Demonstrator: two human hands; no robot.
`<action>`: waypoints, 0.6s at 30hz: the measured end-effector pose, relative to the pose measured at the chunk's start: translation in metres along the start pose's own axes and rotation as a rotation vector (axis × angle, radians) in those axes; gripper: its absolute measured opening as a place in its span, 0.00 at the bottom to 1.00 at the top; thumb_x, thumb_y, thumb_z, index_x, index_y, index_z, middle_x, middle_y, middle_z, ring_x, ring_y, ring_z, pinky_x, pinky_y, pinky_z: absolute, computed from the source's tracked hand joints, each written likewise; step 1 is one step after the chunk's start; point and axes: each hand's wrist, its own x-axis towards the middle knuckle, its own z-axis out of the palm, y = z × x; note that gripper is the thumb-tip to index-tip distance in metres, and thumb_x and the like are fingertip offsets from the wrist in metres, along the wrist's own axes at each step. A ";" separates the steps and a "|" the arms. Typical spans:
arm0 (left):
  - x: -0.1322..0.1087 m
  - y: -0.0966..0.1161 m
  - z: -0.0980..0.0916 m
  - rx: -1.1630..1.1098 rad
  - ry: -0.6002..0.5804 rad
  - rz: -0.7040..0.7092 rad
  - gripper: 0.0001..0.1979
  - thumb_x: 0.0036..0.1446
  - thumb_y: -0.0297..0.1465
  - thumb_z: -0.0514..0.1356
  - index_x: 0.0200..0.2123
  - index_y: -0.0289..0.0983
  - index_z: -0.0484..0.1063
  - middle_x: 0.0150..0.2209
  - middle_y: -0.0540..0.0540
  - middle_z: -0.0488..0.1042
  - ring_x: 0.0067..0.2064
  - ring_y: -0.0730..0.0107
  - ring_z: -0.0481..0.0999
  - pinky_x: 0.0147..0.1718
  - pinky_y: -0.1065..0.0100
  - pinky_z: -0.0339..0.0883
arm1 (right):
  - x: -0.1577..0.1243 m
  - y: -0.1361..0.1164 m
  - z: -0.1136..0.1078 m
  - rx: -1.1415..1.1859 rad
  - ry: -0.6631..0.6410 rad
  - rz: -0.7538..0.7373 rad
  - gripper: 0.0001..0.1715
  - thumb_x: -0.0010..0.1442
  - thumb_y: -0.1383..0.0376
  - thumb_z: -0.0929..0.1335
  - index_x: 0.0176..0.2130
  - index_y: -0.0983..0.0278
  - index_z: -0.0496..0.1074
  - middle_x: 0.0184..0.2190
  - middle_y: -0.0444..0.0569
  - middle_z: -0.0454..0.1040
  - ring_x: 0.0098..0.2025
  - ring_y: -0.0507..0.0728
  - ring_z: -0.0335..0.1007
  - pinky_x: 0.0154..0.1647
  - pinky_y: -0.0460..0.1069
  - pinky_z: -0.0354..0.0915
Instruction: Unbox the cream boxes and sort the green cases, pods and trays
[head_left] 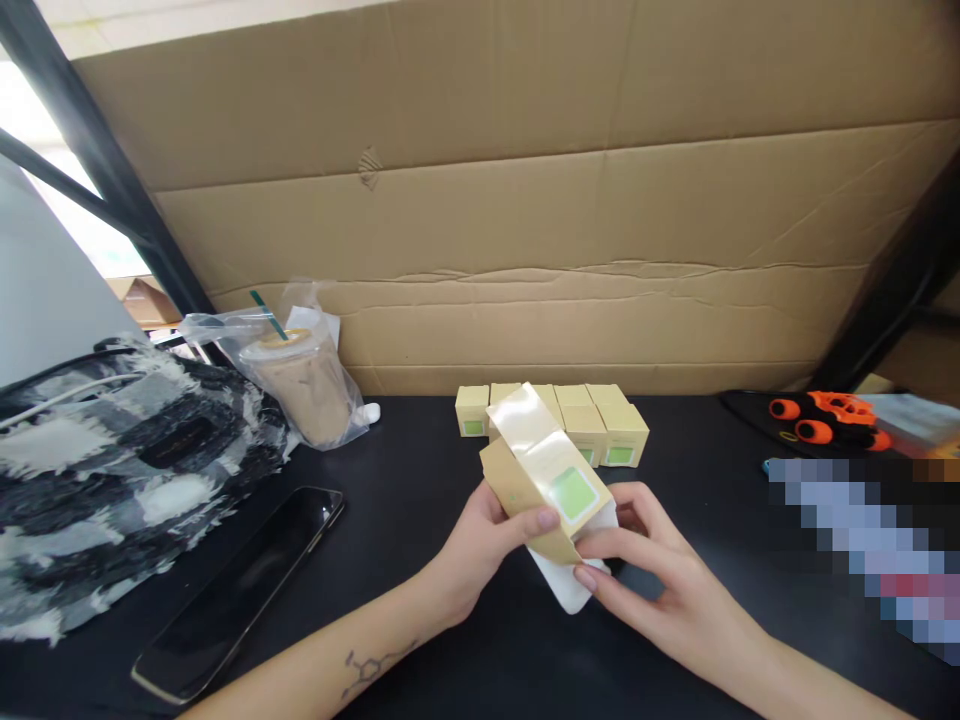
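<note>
My left hand (480, 545) grips a small tan carton (541, 480) with a green square label, its top flap open and tilted away from me. My right hand (649, 560) pinches a white item (568, 585) at the carton's lower end, partly inside it. Both hands hover just above the black table (420, 620). Behind them stands a row of several closed tan boxes (592, 420) with green labels, close to the cardboard wall.
A dark phone (240, 590) lies at the left front. A black-and-white fuzzy bag (112, 480) sits far left. An iced drink in a plastic bag (304, 385) stands behind it. An orange-and-black object (821, 420) lies at the right. A cardboard sheet (525, 200) backs the table.
</note>
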 end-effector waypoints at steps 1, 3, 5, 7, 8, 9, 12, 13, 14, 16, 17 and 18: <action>0.002 0.000 -0.001 -0.001 0.014 -0.006 0.18 0.51 0.31 0.66 0.46 0.35 0.70 0.48 0.41 0.76 0.50 0.58 0.74 0.47 0.62 0.67 | -0.001 0.001 0.000 -0.006 -0.007 0.002 0.10 0.63 0.68 0.64 0.41 0.54 0.70 0.42 0.47 0.62 0.42 0.54 0.67 0.40 0.48 0.69; 0.005 0.002 -0.004 -0.012 0.018 -0.040 0.19 0.52 0.31 0.65 0.48 0.35 0.71 0.50 0.40 0.75 0.51 0.55 0.73 0.46 0.62 0.68 | -0.003 0.003 0.001 -0.001 0.044 0.042 0.13 0.64 0.67 0.62 0.47 0.53 0.65 0.43 0.47 0.65 0.43 0.55 0.68 0.41 0.48 0.69; 0.006 0.004 -0.007 0.008 -0.015 -0.073 0.18 0.53 0.31 0.64 0.48 0.34 0.71 0.50 0.39 0.75 0.51 0.54 0.74 0.45 0.62 0.69 | -0.004 0.005 0.002 0.051 0.134 0.120 0.16 0.64 0.65 0.63 0.51 0.53 0.59 0.42 0.47 0.68 0.42 0.55 0.69 0.40 0.49 0.69; 0.005 0.007 -0.007 0.065 -0.054 -0.102 0.18 0.51 0.30 0.65 0.47 0.34 0.73 0.48 0.39 0.77 0.49 0.54 0.75 0.43 0.64 0.69 | -0.004 0.007 0.003 0.151 0.186 0.194 0.19 0.63 0.62 0.65 0.52 0.54 0.55 0.39 0.46 0.71 0.38 0.55 0.70 0.37 0.49 0.69; 0.004 0.008 -0.007 0.094 -0.072 -0.116 0.18 0.50 0.29 0.66 0.46 0.33 0.73 0.46 0.39 0.77 0.48 0.55 0.76 0.43 0.64 0.70 | -0.003 0.008 0.004 0.220 0.182 0.232 0.20 0.63 0.60 0.65 0.52 0.55 0.54 0.35 0.45 0.71 0.35 0.55 0.70 0.35 0.49 0.68; 0.003 0.009 -0.006 0.114 -0.080 -0.129 0.19 0.49 0.29 0.67 0.46 0.33 0.74 0.45 0.39 0.78 0.47 0.55 0.76 0.42 0.64 0.70 | -0.001 0.008 0.004 0.295 0.171 0.272 0.19 0.63 0.59 0.64 0.51 0.55 0.54 0.31 0.43 0.71 0.32 0.54 0.69 0.32 0.49 0.67; 0.001 0.012 -0.003 0.115 -0.038 -0.126 0.22 0.46 0.30 0.69 0.47 0.36 0.71 0.46 0.40 0.77 0.48 0.57 0.76 0.42 0.65 0.70 | 0.002 0.006 0.006 0.496 0.194 0.371 0.16 0.63 0.57 0.64 0.48 0.56 0.55 0.23 0.38 0.66 0.25 0.53 0.66 0.26 0.47 0.64; 0.001 0.014 -0.002 0.113 -0.026 -0.123 0.23 0.46 0.31 0.69 0.47 0.36 0.71 0.47 0.40 0.77 0.48 0.57 0.76 0.42 0.65 0.70 | 0.003 0.006 0.006 0.542 0.207 0.387 0.16 0.63 0.57 0.65 0.46 0.56 0.55 0.23 0.38 0.66 0.25 0.52 0.66 0.26 0.47 0.64; 0.001 0.018 -0.003 0.117 -0.021 -0.121 0.23 0.46 0.31 0.69 0.46 0.36 0.71 0.47 0.39 0.77 0.48 0.57 0.76 0.42 0.65 0.70 | 0.003 0.005 0.006 0.573 0.216 0.388 0.15 0.63 0.56 0.65 0.46 0.56 0.55 0.23 0.39 0.68 0.25 0.52 0.67 0.26 0.47 0.64; 0.003 0.030 -0.009 0.159 -0.022 -0.112 0.21 0.46 0.33 0.69 0.44 0.35 0.71 0.46 0.39 0.78 0.46 0.58 0.77 0.41 0.66 0.71 | 0.002 0.004 0.003 0.587 0.224 0.353 0.12 0.65 0.57 0.63 0.45 0.56 0.56 0.23 0.40 0.70 0.25 0.52 0.68 0.27 0.47 0.66; 0.004 0.040 -0.014 0.201 -0.008 -0.093 0.21 0.46 0.34 0.69 0.43 0.34 0.72 0.45 0.39 0.78 0.45 0.58 0.78 0.40 0.66 0.71 | 0.002 0.004 -0.001 0.567 0.240 0.326 0.10 0.66 0.57 0.62 0.46 0.56 0.56 0.23 0.40 0.70 0.25 0.52 0.68 0.27 0.47 0.66; 0.005 0.051 -0.022 0.255 0.035 -0.057 0.21 0.46 0.35 0.68 0.43 0.34 0.72 0.44 0.39 0.78 0.44 0.59 0.78 0.39 0.66 0.71 | 0.001 0.005 -0.005 0.522 0.268 0.293 0.09 0.66 0.57 0.61 0.46 0.56 0.57 0.22 0.40 0.69 0.25 0.52 0.68 0.28 0.47 0.66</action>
